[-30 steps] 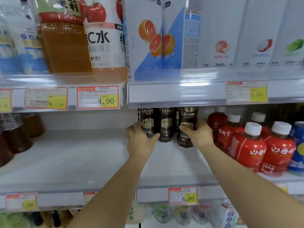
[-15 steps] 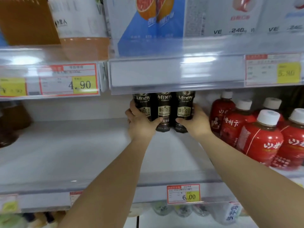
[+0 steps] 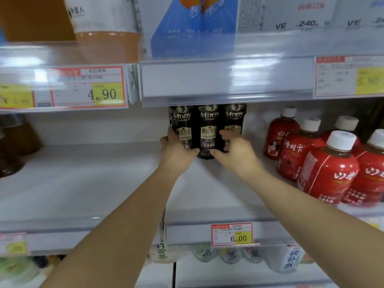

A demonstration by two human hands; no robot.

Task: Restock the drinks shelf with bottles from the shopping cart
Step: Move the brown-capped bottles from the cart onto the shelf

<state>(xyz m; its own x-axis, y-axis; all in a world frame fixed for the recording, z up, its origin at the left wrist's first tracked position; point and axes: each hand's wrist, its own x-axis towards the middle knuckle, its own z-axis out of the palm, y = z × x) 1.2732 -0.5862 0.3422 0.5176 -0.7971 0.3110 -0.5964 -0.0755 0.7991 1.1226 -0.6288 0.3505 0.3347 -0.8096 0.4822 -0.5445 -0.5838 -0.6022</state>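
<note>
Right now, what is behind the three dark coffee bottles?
Only the white back wall shows beside the coffee bottles. Whether more stand behind them cannot be seen: the bottles themselves cover that space.

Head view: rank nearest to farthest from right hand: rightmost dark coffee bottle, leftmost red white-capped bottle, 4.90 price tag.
1. Rightmost dark coffee bottle: gripped by right hand.
2. Leftmost red white-capped bottle: to its right.
3. 4.90 price tag: far left, higher up.

Three coffee bottles (image 3: 207, 132) stood side by side far back on the middle shelf (image 3: 93, 183), left hand (image 3: 176, 154) against their left side, right hand (image 3: 236, 150) against their right. Capped drink bottles (image 3: 328, 169) stood further right.
</note>
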